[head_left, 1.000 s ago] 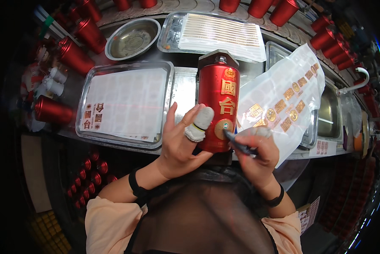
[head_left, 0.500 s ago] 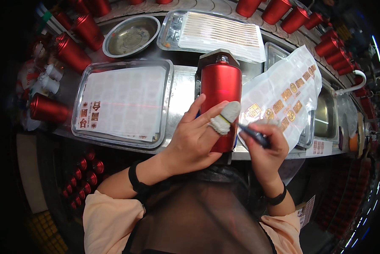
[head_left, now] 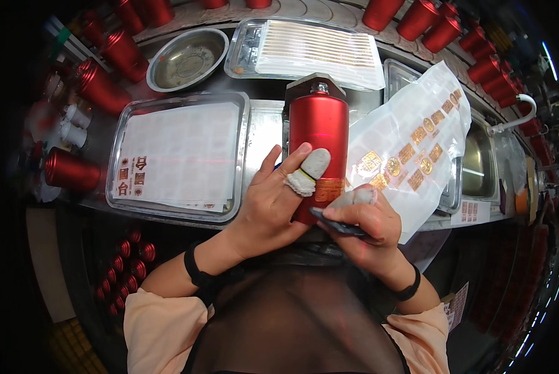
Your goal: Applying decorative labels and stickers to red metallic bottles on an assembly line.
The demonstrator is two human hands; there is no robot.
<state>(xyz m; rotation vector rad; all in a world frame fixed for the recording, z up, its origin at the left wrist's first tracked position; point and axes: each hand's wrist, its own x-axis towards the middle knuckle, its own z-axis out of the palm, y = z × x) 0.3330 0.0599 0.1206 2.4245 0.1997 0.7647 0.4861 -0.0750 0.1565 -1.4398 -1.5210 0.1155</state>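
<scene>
A red metallic bottle [head_left: 320, 124] lies lengthwise in front of me, its neck pointing away. Along its left side rests my left hand [head_left: 273, 199], steadying it with the fingers spread over the surface. One finger wears a pale cloth finger cover [head_left: 317, 163] with a yellow band. A gold decal [head_left: 329, 189] shows on the bottle's lower part. Pinched in my right hand [head_left: 370, 221] is a flat dark scraper-like tool [head_left: 337, 223], held at the bottle's near right edge. Pale covers are on right-hand fingers too. The tool's exact kind is unclear.
Left of the bottle sits a metal tray [head_left: 245, 149] with printed decal sheets [head_left: 179, 143]. A gold decal sheet [head_left: 426, 140] slopes at the right, beside a sink [head_left: 479, 159]. Farther back are a metal bowl [head_left: 189, 59], a sheet-filled tray [head_left: 239, 56] and several red bottles [head_left: 441, 32].
My right hand has moved left and nearer, bringing the dark tool to the bottle's near end. My left hand has shifted slightly left, and the gold decal on the bottle now shows.
</scene>
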